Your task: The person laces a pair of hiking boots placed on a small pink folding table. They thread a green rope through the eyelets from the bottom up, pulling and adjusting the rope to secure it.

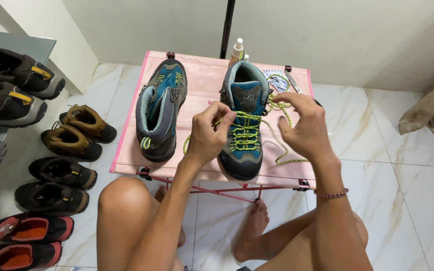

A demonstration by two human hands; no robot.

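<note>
Left fingers (223, 116): pinched closed on the yellow-green lace (247, 131).
Right fingers (283, 98): curled, gripping a lace strand above the boot tongue.
Boot (243, 120): grey-teal, directly between both hands, upright on the pink counter (202, 80).
Second boot (159, 108): left of the left fingers, untouched.
Spray bottle (237, 50): beyond the fingers, at the counter's far edge.
Shoes (69, 133): on the floor, well left.

We find bare pink table (204, 80) between the two boots (159, 110) (244, 125); behind them a spray bottle (237, 51) and scissors (293, 83) crowd the far edge. Loose yellow lace (282, 145) trails across the right side.
</note>
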